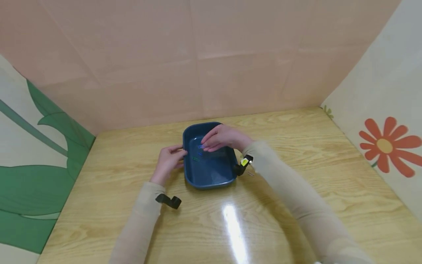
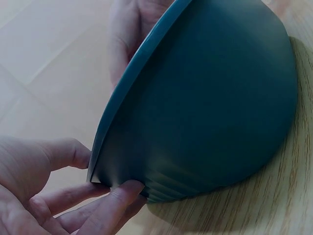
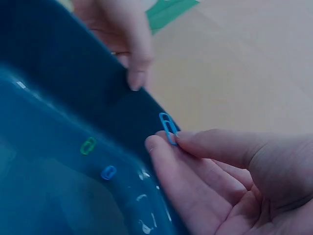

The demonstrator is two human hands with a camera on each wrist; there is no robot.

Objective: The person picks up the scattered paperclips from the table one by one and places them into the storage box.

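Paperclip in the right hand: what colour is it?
Blue; the paperclip shows best in the right wrist view.

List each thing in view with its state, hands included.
Tray: upright on the table, two clips inside
Left hand: grips tray's left rim
Right hand: pinches a clip
Held clip: blue, between thumb and fingers
Loose blue clip: lying in tray
Green clip: lying in tray

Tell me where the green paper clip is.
In the right wrist view, the green clip lies inside the blue tray, left of the loose blue clip.
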